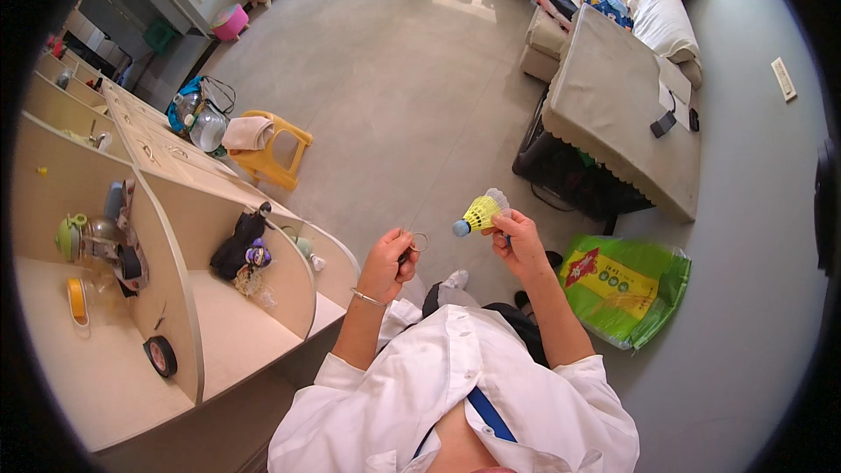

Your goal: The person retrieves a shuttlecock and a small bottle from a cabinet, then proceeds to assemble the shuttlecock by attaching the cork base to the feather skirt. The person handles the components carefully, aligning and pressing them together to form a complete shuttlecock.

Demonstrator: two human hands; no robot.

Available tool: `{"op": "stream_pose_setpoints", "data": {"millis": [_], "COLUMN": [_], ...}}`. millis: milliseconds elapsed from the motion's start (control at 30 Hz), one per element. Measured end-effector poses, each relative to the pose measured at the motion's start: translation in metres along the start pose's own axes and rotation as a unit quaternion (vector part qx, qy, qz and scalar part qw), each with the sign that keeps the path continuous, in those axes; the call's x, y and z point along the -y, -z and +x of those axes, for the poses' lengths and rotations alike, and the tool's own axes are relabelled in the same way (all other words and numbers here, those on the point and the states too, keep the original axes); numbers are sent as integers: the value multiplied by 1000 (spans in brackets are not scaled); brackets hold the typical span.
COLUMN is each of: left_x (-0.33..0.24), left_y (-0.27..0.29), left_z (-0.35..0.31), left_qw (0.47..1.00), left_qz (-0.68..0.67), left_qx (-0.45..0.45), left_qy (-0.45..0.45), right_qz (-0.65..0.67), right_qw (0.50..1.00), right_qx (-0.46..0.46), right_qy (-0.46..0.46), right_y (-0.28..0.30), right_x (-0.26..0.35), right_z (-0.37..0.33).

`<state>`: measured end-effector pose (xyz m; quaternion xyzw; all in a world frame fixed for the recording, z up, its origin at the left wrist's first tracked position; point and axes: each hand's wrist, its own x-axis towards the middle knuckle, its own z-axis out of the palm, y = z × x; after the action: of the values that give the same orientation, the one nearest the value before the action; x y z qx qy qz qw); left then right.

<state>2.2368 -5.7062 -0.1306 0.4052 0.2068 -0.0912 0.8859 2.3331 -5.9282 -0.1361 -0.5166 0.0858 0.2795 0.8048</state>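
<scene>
In front of my body I hold a yellow shuttlecock (482,212) with a blue tip, its tip pointing left. My right hand (523,243) pinches it by the skirt, where a whitish mesh edge also shows. My left hand (385,264) is closed around a small dark object, mostly hidden by the fingers. From that fist sticks out a thin metal ring (421,243), like a key ring. A gap of floor separates the two hands.
At left, a cream shelf unit (180,271) holds a black tape roll (160,356), a dark doll-like figure (241,245) and bottles. A yellow stool (279,153) stands beyond. A green bag (624,289) lies right, below a cloth-covered table (613,96). A sofa (657,9) is behind.
</scene>
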Motion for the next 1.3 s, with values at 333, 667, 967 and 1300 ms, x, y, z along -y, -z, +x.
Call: {"op": "stream_pose_setpoints", "data": {"millis": [333,667,967,1300], "left_x": [-46,-129,-178,-202], "left_y": [-12,-8,-10,-61], "left_z": [90,205,281,382], "left_qw": [998,998,999,996], "left_qz": [-49,-67,-23,40], "left_qx": [-19,-3,-22,-71], "left_qy": [15,18,8,-34], "right_qz": [46,37,-49,-274], "right_qw": [998,997,998,948], "right_qx": [-12,-37,6,156], "right_qy": [47,52,49,36], "right_y": [18,-27,-66,-90], "right_x": [71,129,162,216], "right_z": [89,191,261,341]}}
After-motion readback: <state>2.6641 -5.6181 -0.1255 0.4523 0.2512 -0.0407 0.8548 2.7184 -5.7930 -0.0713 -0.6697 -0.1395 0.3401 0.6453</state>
